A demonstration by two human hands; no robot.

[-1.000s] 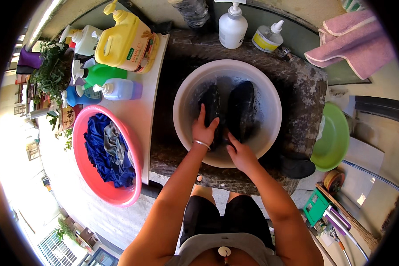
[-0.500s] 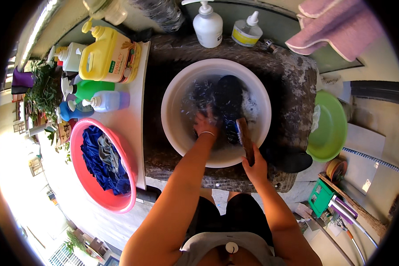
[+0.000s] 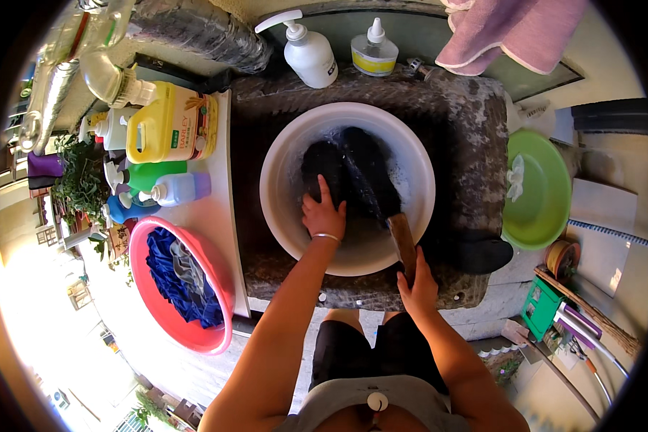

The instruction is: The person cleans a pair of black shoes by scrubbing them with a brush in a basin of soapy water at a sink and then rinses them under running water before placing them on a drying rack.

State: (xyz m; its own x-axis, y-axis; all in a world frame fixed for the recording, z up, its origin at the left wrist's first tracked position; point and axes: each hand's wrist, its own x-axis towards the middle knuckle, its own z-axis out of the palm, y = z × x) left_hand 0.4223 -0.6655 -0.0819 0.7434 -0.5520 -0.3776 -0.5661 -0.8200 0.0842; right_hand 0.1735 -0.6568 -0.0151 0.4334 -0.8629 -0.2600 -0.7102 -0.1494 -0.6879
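Observation:
A white basin of cloudy, sudsy water stands in front of me. In it two long black items, shaped like shoes, lie side by side, the left one and the right one. My left hand rests on the near end of the left item, index finger stretched out and thumb apart. My right hand is wrapped round the near end of a wooden brush at the basin's near right rim. The brush's far end meets the right black item; its bristles are hidden.
The basin stands on a dark stone slab, with another black shoe-like item at right. Left are a pink tub of blue and grey clothes and a yellow jug. A green basin stands at right; a pump bottle is behind.
My left hand has come up from the water onto the left black item. That item now shows beside the other. The brush stays in my right hand, its bristles turned out of sight.

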